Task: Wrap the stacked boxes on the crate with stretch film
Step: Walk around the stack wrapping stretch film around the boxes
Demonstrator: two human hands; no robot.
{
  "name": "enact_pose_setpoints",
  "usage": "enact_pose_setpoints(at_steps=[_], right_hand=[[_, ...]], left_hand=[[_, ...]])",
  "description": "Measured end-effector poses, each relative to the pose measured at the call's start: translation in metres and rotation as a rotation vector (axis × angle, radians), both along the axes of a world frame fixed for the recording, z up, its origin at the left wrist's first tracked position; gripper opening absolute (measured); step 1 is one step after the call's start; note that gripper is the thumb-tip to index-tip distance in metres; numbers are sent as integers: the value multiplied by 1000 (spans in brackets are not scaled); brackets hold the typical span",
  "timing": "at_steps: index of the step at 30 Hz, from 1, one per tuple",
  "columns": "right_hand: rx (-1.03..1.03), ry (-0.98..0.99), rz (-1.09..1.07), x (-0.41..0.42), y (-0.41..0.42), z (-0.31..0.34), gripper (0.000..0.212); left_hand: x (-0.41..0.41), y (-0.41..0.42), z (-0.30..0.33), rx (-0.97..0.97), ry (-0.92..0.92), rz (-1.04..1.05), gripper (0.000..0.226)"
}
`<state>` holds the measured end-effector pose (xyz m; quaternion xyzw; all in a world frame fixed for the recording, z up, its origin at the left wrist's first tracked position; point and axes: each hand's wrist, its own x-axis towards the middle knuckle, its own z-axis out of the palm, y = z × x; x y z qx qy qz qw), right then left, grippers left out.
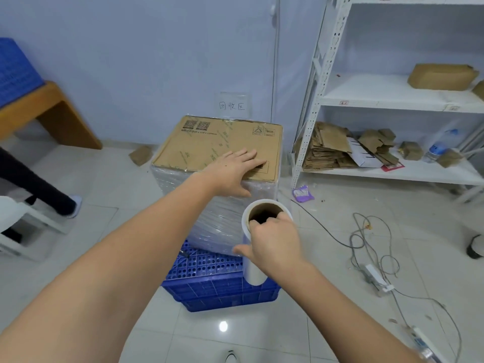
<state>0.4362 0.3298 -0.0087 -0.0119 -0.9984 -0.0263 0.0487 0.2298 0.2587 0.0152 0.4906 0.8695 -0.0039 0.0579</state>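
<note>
Two hands busy: left hand [234, 171] flat on top of stacked boxes [220, 148], steadying them on blue crate [220, 289]. Right hand [275, 242] grips film roll [255, 258] upright at near right corner, fingers hooked in core, probably to keep film taut.

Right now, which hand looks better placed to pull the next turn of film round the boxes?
Probably the right hand: it already grips the film roll beside the wrapped boxes. The left hand lies flat on top.

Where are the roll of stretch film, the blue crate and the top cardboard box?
roll of stretch film [252, 271]: head view, its lower side.
blue crate [220, 292]: head view, front wall.
top cardboard box [209, 145]: head view, bare top face.
</note>
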Motion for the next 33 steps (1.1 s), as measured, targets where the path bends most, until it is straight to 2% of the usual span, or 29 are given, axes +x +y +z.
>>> enact_pose_setpoints(at_steps=[3, 8, 15, 19, 21, 27, 29, 33], right_hand=[[7, 43, 5, 0, 0, -5, 44], [50, -22, -18, -2, -1, -3, 42], [56, -7, -163, -12, -26, 6, 32], [68, -93, -276, -20, -51, 16, 29], [59, -94, -367, -23, -63, 15, 31], [47, 8, -640, -37, -86, 6, 64], [58, 26, -689, -41, -86, 5, 63], [103, 102, -640, -45, -85, -1, 52]], left_hand=[[-6, -25, 4, -31, -5, 30, 96], [-23, -56, 1, -28, 36, 16, 91], [-40, -64, -12, -8, 198, -93, 85], [-71, -73, -6, -20, 228, -272, 92], [-86, -81, -5, -15, 230, -361, 95], [-96, -84, -17, 29, 174, -413, 89], [-97, -82, -20, 38, 153, -427, 88], [-100, -81, -24, 47, 130, -427, 87]])
